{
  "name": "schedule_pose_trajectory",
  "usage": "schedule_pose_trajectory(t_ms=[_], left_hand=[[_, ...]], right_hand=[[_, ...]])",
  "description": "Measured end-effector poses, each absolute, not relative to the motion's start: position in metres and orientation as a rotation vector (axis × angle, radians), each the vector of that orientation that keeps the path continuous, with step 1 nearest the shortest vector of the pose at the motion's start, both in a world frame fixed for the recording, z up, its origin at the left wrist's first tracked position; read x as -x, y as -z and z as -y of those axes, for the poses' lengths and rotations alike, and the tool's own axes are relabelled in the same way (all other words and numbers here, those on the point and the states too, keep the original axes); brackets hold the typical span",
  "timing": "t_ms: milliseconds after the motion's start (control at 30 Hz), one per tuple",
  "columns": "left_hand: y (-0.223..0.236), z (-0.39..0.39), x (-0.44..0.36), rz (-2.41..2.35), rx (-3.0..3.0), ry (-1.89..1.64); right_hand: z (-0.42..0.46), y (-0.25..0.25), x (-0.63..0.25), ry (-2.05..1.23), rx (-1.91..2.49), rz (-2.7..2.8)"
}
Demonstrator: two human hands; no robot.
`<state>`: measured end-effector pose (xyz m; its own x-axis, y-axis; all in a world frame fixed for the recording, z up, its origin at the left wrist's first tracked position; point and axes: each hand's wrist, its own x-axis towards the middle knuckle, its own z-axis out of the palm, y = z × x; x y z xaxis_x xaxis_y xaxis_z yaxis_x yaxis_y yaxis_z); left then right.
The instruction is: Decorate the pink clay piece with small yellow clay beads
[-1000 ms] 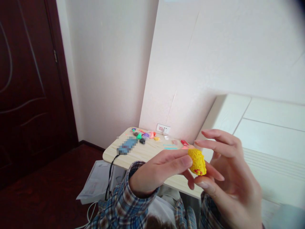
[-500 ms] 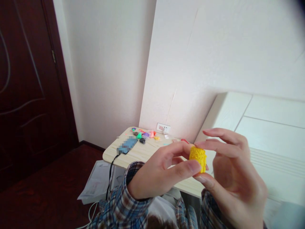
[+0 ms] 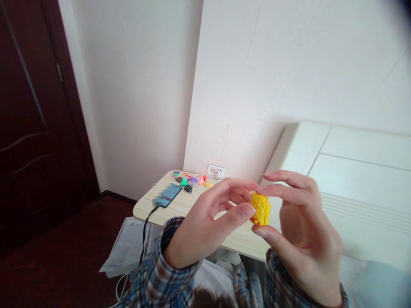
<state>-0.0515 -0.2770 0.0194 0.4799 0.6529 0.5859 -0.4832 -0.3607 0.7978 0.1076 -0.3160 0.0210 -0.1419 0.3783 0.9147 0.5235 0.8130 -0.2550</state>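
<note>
A small yellow lump of modelling clay [image 3: 260,208], roughly a short cylinder with a bumpy surface, is held up in front of me above the table. Reddish specks show near its lower left edge. My right hand [image 3: 306,229] pinches it, thumb underneath and fingertips on top. From the left, my left hand [image 3: 213,222] closes on it, with the thumb tip against its side; the fingers reach behind it and are partly hidden.
On the light wooden table [image 3: 189,205] lie a phone [image 3: 170,196] with a black cable and several colourful lumps, some in clear bags, including a green one [image 3: 183,182] and a black one [image 3: 188,188]. A wall socket [image 3: 215,170] sits behind. A white headboard [image 3: 362,162] stands to the right.
The yellow clay has been turned between my fingers, so reddish specks now show low on it. My left thumb has slid back to its left edge. The view has shifted slightly right.
</note>
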Motion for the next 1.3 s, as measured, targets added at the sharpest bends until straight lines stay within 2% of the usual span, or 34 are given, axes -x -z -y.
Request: schedule_pose_trajectory(t_ms=[267, 633, 833, 1133, 1300], left_hand=[[-0.011, 0.271, 0.047, 0.059, -1.319, -1.158], [-0.017, 0.271, 0.052, 0.064, -1.37, -1.207], [-0.021, 0.276, 0.053, -0.059, -1.377, -1.216], [-0.02, 0.282, 0.047, -0.187, -1.771, -1.74], [-0.022, 0.277, 0.044, -0.002, -2.035, -2.198]], right_hand=[[0.316, -0.022, -0.108, 0.141, 0.688, 1.801], [0.312, -0.024, -0.106, 0.078, 0.705, 1.743], [0.303, -0.019, -0.105, -0.07, 0.598, 1.707], [0.297, -0.015, -0.105, -0.14, 0.524, 1.66], [0.3, -0.016, -0.102, -0.183, 0.505, 1.635]])
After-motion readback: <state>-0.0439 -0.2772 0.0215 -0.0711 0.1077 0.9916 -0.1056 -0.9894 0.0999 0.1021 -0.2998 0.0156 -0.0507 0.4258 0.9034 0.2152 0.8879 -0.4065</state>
